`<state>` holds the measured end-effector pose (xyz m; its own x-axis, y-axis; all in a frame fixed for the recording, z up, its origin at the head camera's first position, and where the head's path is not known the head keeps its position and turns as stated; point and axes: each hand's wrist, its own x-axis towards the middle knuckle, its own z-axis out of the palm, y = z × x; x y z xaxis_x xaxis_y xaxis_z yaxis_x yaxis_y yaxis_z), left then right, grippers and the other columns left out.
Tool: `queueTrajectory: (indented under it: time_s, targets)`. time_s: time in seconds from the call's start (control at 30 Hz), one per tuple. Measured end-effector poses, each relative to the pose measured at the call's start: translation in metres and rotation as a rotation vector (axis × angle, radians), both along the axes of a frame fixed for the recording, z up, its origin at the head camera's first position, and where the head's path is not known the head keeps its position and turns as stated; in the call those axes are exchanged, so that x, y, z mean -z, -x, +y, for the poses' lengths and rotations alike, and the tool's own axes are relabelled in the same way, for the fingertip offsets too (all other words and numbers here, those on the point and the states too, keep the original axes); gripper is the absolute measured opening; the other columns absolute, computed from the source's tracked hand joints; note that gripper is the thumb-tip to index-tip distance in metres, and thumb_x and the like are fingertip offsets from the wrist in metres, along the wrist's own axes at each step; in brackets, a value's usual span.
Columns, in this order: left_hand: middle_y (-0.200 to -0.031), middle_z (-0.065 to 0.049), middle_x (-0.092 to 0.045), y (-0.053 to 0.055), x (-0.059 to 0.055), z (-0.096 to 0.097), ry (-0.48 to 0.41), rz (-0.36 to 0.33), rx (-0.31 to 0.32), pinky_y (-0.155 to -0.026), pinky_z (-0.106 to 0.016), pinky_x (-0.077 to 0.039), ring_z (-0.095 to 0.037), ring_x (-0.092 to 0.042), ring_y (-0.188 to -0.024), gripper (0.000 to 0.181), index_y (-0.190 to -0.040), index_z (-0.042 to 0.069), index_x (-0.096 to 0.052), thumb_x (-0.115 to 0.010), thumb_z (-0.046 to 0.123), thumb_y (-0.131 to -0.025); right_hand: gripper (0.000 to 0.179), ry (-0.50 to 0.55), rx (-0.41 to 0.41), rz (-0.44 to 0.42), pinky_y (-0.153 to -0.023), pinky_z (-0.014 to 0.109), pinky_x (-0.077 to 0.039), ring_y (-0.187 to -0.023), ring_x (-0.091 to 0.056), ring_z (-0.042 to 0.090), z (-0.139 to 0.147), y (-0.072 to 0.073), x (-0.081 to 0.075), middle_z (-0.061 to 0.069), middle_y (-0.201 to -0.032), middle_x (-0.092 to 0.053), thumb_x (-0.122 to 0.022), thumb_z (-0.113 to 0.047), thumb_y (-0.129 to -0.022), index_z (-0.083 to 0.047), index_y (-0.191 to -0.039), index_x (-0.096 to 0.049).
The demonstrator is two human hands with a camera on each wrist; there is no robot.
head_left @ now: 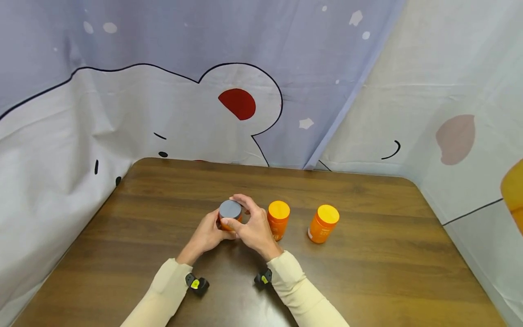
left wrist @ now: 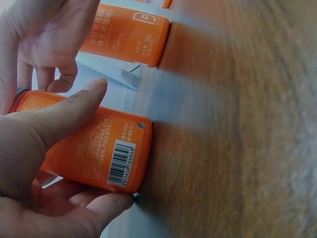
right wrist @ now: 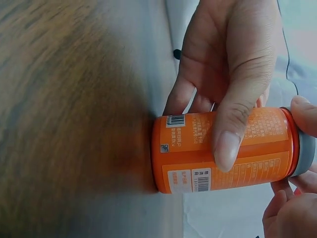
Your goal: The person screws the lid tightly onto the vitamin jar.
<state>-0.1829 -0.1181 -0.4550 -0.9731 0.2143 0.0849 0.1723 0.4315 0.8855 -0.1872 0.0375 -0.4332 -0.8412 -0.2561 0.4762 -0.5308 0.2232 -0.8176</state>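
An orange bottle [right wrist: 198, 148] with a grey lid [head_left: 230, 209] stands upright on the wooden table. My left hand [head_left: 207, 232] grips its body, thumb across the printed label and fingers round the far side. With thumb and fingertips, my right hand [head_left: 255, 227] holds the grey lid at its rim. A barcode [left wrist: 122, 163] shows low on the bottle in the left wrist view. Just right of my right hand stands an orange bottle with a yellow lid [head_left: 279, 210], partly hidden by that hand.
Farther right on the table [head_left: 388, 254] is another orange bottle [head_left: 321, 228], also yellow-lidded. A patterned curtain [head_left: 171, 109] hangs behind the table's back edge and along its sides. A yellow-orange shape [head_left: 514, 193] shows at the far right.
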Motion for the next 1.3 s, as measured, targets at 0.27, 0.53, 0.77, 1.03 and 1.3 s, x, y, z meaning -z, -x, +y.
queueTrajectory:
  time_s: [0.27,0.53,0.77,1.03,1.3]
  targets:
    - [-0.111,-0.011,-0.061,0.001,-0.001,-0.003,0.001,0.013,0.021,-0.084,-0.038,-0.047,-0.022,-0.058,-0.096,0.062,-0.122,0.003,-0.051,-0.080,0.009,-0.068,0.056,-0.020,-0.034,0.005,-0.082,0.036,-0.046,-0.101,-0.058,0.010,0.000,0.002,-0.002,0.001,-0.118,-0.061,-0.076,-0.022,-0.074,-0.010,-0.124,-0.052]
    - [-0.116,-0.008,-0.059,0.005,0.000,-0.002,0.050,-0.005,0.046,-0.088,-0.040,-0.045,-0.021,-0.057,-0.102,0.067,-0.127,0.006,-0.047,-0.080,0.020,-0.069,0.060,-0.080,-0.051,-0.026,-0.091,0.040,-0.044,-0.110,-0.054,0.012,0.009,0.002,-0.005,-0.001,-0.123,-0.057,-0.073,-0.031,-0.076,-0.015,-0.128,-0.048]
    - [-0.104,-0.002,-0.062,0.004,-0.003,0.002,0.081,0.020,0.009,-0.083,-0.039,-0.046,-0.018,-0.058,-0.092,0.065,-0.117,0.011,-0.055,-0.083,0.033,-0.064,0.059,-0.210,-0.060,-0.055,-0.101,0.036,-0.035,-0.123,-0.045,0.014,0.022,-0.005,-0.030,-0.003,-0.132,-0.049,-0.058,-0.048,-0.085,-0.023,-0.135,-0.039]
    - [-0.110,-0.002,-0.060,0.004,-0.004,0.001,0.057,-0.054,-0.007,-0.090,-0.042,-0.044,-0.020,-0.057,-0.099,0.073,-0.123,0.015,-0.049,-0.085,0.032,-0.061,0.060,-0.251,-0.068,-0.010,-0.101,0.040,-0.034,-0.125,-0.040,0.008,0.057,-0.021,-0.084,-0.012,-0.134,-0.044,-0.059,-0.046,-0.086,-0.029,-0.137,-0.033]
    - [-0.146,-0.012,-0.029,-0.006,-0.017,-0.021,0.260,-0.196,0.145,-0.104,-0.050,-0.027,-0.030,-0.032,-0.131,0.115,-0.145,0.012,-0.015,-0.081,0.051,-0.059,0.059,-0.350,0.063,0.170,-0.102,0.035,-0.032,-0.126,-0.038,0.011,0.124,-0.029,-0.118,-0.008,-0.136,-0.043,-0.063,-0.031,-0.086,-0.019,-0.138,-0.037]
